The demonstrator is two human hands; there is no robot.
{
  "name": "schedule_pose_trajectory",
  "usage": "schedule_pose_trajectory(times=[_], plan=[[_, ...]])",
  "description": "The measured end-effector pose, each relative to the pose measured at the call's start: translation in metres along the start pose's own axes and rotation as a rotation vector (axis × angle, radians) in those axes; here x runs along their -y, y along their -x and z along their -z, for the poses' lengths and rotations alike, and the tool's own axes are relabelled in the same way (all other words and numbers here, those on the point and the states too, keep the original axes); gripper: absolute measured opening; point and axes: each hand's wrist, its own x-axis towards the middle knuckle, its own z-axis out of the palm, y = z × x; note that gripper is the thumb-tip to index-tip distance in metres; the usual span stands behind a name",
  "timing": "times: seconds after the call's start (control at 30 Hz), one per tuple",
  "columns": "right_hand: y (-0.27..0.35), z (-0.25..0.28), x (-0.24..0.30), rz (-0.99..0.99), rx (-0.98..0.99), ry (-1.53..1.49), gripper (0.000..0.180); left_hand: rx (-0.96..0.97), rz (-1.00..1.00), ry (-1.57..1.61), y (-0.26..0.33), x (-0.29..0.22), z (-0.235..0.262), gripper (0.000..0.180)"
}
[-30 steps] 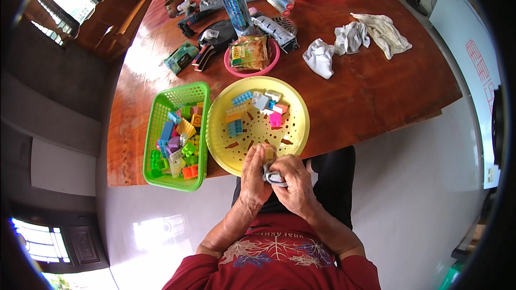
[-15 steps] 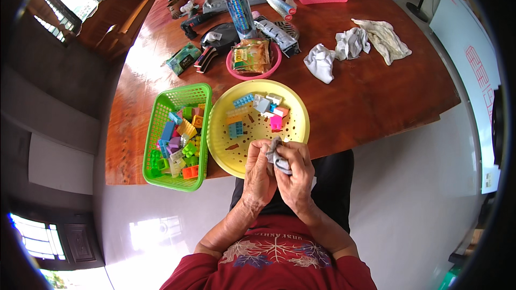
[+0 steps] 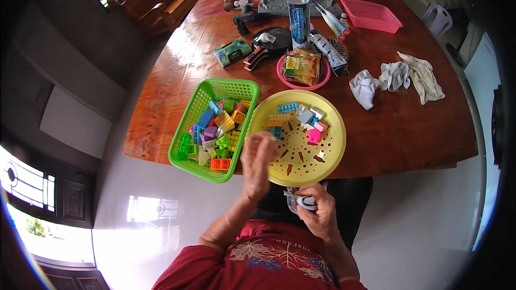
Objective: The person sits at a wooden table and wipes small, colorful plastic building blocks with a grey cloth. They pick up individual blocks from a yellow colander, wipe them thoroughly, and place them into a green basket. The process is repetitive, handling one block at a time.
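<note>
My right hand [image 3: 319, 212] grips a bunched grey cloth [image 3: 294, 200] low in front of my lap, just below the yellow basin [image 3: 336, 153]. My left hand [image 3: 259, 157] is over the basin's left rim, apart from the cloth. Its fingers look bent but are smeared by motion, and whether anything is in them cannot be made out. Several toy building blocks lie in the far part of the perforated basin, among them a pink block [image 3: 314, 137] and a light blue block [image 3: 287, 107]. Left of it stands a green basket [image 3: 185, 107] heaped with coloured blocks [image 3: 215, 131].
Beyond the basin are a pink bowl [image 3: 280, 75] of food packets, a tall blue can [image 3: 299, 24] and a green pouch [image 3: 232, 52]. Crumpled white cloths [image 3: 364, 88] lie at the right. A pink basket [image 3: 371, 15] stands farther back on the wooden table [image 3: 419, 134].
My hands have separated. The left has left the cloth and moved over the basin's left rim; the right has lowered with the cloth. The whole view has shifted, setting the table things farther right.
</note>
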Motion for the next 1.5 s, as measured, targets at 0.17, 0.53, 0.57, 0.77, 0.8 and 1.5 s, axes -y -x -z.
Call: schedule_pose_trajectory(times=[0.17,0.53,0.57,0.77,0.8,1.5], plan=[[0.008,0.018,-0.011,-0.109,-0.154,-0.092,0.014,-0.246,-0.334,-0.516,-0.035,-0.01,0.079,0.016],[0.007,0.037,0.005,-0.251,-0.319,-0.175,0.008,-0.252,-0.572,-1.311,-0.041,-0.017,0.063,0.039],[0.007,0.036,0.004,-0.26,-0.323,-0.21,0.008,-0.119,-0.608,-1.23,-0.042,-0.012,0.05,0.038],[0.014,0.038,0.001,-0.231,-0.323,-0.252,0.01,0.347,-0.413,-1.073,-0.043,0.047,-0.031,0.035],[0.015,0.04,0.001,-0.242,-0.331,-0.257,0.011,0.384,-0.4,-1.124,-0.045,0.056,-0.038,0.039],[-0.023,0.015,-0.017,0.04,-0.489,-0.061,0.021,0.483,0.232,0.32,0.024,0.018,-0.042,0.03]])
